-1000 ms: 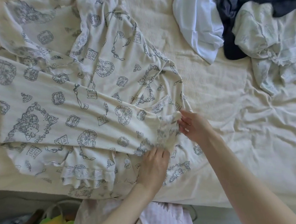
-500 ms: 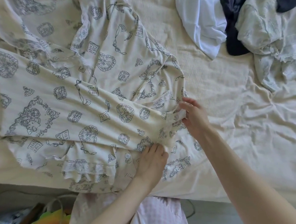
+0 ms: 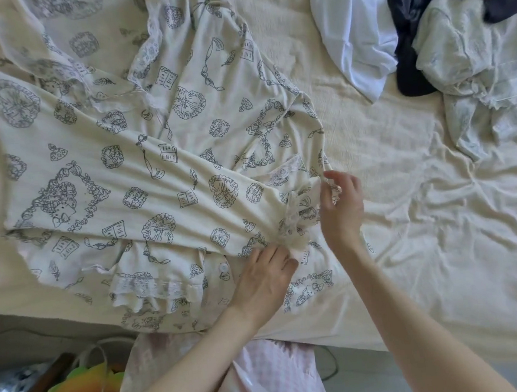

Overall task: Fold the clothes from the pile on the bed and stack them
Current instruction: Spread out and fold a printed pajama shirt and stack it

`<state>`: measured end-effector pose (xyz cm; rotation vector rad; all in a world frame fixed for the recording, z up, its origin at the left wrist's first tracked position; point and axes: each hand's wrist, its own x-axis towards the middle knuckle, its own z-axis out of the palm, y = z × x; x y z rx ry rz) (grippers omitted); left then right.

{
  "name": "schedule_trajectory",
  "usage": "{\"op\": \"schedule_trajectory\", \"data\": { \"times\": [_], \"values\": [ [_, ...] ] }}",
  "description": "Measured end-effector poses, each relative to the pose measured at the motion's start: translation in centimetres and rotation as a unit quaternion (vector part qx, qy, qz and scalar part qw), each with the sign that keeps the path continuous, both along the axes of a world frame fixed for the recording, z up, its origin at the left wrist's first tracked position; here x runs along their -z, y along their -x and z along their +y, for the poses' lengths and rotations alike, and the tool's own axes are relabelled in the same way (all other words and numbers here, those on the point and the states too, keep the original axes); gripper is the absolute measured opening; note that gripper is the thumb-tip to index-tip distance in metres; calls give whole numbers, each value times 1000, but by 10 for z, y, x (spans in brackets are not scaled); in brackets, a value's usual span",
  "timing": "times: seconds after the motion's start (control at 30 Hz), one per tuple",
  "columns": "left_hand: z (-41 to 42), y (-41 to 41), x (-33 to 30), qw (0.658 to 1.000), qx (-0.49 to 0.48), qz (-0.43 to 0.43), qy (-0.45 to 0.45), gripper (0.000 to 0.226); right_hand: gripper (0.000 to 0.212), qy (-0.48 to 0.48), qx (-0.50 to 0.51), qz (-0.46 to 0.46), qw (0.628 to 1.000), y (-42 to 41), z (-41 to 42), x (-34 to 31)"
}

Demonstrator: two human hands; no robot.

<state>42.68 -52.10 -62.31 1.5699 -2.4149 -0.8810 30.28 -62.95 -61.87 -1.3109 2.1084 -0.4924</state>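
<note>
**Sleeve cuff at the grips; garment body runs up-left from both hands**

Printed pyjama top lies spread on the bed, near its front edge. One sleeve is folded across it, long axis from upper left down to lower right, ending at the lace cuff.

Cuff sits between the hands. Right hand is just right of it, fingers curled at the cuff/side-seam fabric; looks like a light pinch, contact partly blurred. Left hand is just below, fingers straight, pressing the fabric flat, not clenched.

Judgement: right hand is nearer the free edge, so the next fold likely goes leftward.

Unfolded pile is well apart, upper right. No stack visible yet.
</note>
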Motion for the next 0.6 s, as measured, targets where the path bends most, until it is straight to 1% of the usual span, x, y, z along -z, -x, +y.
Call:
{"op": "schedule_trajectory", "data": {
  "times": [0.03,0.07,0.1,0.17,0.2,0.23,0.3,0.37,0.43,0.5,0.6],
  "values": [
    [-1,-2,0,1000,-13,1,19,24,18,53,-70,31,996,-4,5,-1],
    [-2,-6,2,999,-24,-10,26,26,17,88,-127,54,987,-7,10,0],
    [-3,-10,4,999,-30,-38,13,35,16,108,-168,72,977,-9,16,1],
    [-6,-20,6,990,-26,-123,-64,59,17,119,-234,102,960,-14,30,3],
    [-4,-26,8,982,-11,-162,-93,67,19,112,-276,118,947,-15,38,6],
    [-1,-31,14,976,4,-188,-113,70,23,93,-322,135,933,-14,46,10],
    [3,-37,22,970,24,-203,-132,65,37,7,-393,165,904,-9,59,16],
    [5,-38,25,971,25,-190,-141,64,50,-96,-427,206,875,8,58,20],
    [6,-37,23,974,25,-178,-134,63,58,-149,-439,248,851,28,51,24],
    [14,-39,20,980,14,-160,-121,61,62,-156,-432,252,852,41,45,22],
    [38,-46,12,982,-1,-157,-100,62,62,-122,-424,241,864,39,53,12]
  ]
}}
